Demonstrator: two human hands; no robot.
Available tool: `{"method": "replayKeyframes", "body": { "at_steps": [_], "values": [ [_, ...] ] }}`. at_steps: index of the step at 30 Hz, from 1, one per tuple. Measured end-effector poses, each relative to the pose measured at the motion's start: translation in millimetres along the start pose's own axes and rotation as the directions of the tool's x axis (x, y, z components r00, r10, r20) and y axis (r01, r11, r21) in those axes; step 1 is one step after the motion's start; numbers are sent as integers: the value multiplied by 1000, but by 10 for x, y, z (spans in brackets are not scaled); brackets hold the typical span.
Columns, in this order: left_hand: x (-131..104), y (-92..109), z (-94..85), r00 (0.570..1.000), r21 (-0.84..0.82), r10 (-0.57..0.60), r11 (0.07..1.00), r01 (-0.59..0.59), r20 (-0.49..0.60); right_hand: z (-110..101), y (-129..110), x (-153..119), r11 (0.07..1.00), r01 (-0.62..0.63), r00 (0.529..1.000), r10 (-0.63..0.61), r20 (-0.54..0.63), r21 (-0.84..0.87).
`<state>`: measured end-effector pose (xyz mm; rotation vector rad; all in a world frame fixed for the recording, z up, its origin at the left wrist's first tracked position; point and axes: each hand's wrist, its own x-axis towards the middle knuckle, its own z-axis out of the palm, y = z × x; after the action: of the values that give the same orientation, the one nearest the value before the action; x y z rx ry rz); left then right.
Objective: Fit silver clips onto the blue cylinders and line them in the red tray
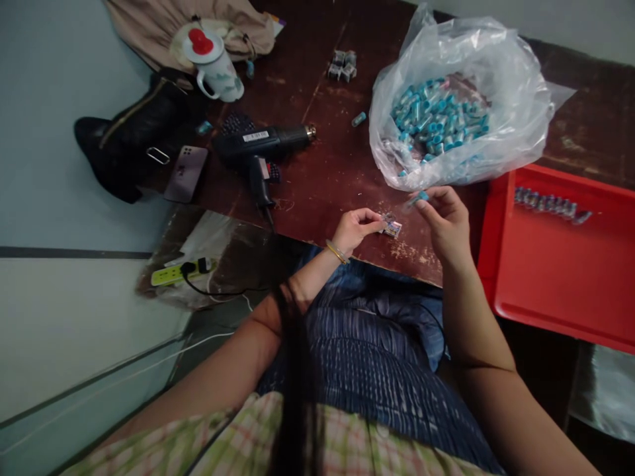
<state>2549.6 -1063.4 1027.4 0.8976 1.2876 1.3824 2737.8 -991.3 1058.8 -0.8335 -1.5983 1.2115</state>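
Observation:
My left hand [353,231] pinches a small shiny piece with printed sides [393,229] just above the table's front edge; its exact kind is too small to make out. To its right, my right hand [445,218] holds a small clear tube with a blue end [421,197] between thumb and fingers. Both hands are close together but apart. Just beyond the right hand, a clear plastic bag [516,86] stands open, with many similar blue-ended tubes [436,119] inside. One loose tube [358,119] lies left of the bag.
A red tray [570,277] at right holds a row of small cylinders [546,201]. A black heat gun [262,142] lies left of my hands, near a phone [186,173], black bag [133,132] and lidded mug [218,73]. Small blocks [342,65] sit farther back. A power strip [181,272] is lower left.

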Motion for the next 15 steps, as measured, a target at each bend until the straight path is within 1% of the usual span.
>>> {"method": "replayKeyframes", "body": {
  "at_steps": [3, 7, 9, 13, 15],
  "values": [
    [-18, -2, 2, 1000, 8, 7, 1000, -7, 6, -35, -26, -30, 997, -14, 1000, 13, 21, 73],
    [-29, -14, 0, 997, -15, 30, 999, -29, 67, 14, 8, -87, 994, -42, 997, 36, 65, 99],
    [-41, -22, 14, 995, -17, 32, 999, -31, 100, 44, 32, -125, 995, -43, 997, 37, 70, 92],
    [-92, -40, 73, 990, 10, 11, 1000, -13, 140, 69, 108, -223, 999, -22, 999, 21, 36, 32],
    [-129, -55, 95, 987, 13, 6, 1000, -8, 161, 64, 181, -296, 999, -18, 998, 20, 63, -27]
  ]
}}
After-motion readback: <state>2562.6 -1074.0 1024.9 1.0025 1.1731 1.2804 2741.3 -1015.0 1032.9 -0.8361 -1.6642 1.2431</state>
